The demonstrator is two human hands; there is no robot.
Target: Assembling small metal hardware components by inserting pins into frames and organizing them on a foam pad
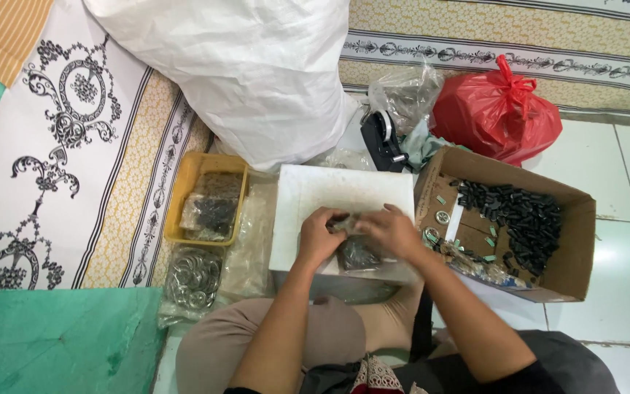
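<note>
My left hand (320, 235) and my right hand (391, 230) meet over a white board (344, 191) on my lap. Both grip the top of a small clear plastic bag (359, 253) filled with dark small parts. The bag hangs just below my fingers, against the board's near edge. My fingers hide the bag's mouth.
A cardboard box (574, 241) with several black parts and metal rings sits at right. At left lie a yellow tray (192, 179) with bagged parts and a bag of metal rings (192, 277). Behind are a large white sack (249, 73), a black tape dispenser (382, 138) and a red plastic bag (497, 113).
</note>
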